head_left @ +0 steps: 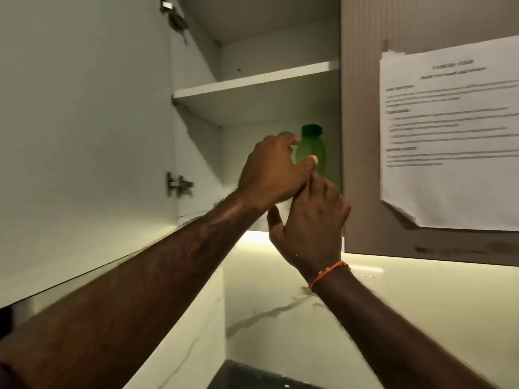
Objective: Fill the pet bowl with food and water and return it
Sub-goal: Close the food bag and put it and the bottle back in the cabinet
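You're fetching the water: the green bottle (310, 153) stands upright at the right end of the lower shelf (254, 82). Your left hand (272, 171) curls against its side; your right hand (311, 220) is below, grip unclear. Next, close firmly and lift it out.

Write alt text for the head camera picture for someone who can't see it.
Two hands reach into an open wall cupboard toward a green bottle on its lower shelf; the left hand is at the bottle, the right hand just below. A printed sheet hangs on the neighbouring door.
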